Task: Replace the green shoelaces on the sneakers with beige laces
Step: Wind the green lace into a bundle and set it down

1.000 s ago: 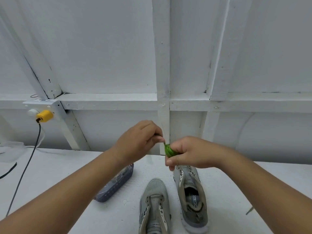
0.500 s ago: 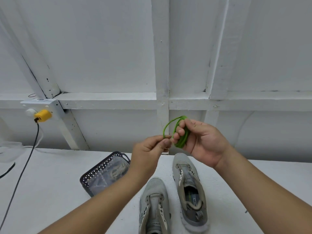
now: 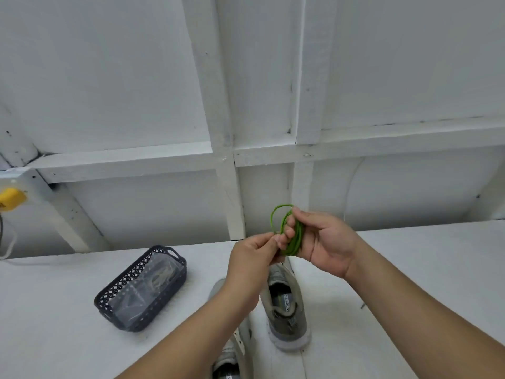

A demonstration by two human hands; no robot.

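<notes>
A green shoelace (image 3: 293, 236) is wound in loops around the fingers of my right hand (image 3: 319, 242), which holds it above the table. My left hand (image 3: 252, 258) pinches the lace's end right beside those fingers. Below the hands, two grey sneakers lie on the white table: the right sneaker (image 3: 287, 305) shows its open collar and no green lace, the left sneaker (image 3: 232, 348) is mostly hidden behind my left forearm.
A dark perforated basket (image 3: 142, 288) with clear bags holding pale laces stands left of the sneakers. A yellow plug (image 3: 12, 198) sits in a wall socket at the far left. White wall framing rises behind the table (image 3: 410, 269).
My right hand turned palm-up and opened its fist, showing the wound green loops. My left hand dropped to the right hand's fingertips, uncovering the basket.
</notes>
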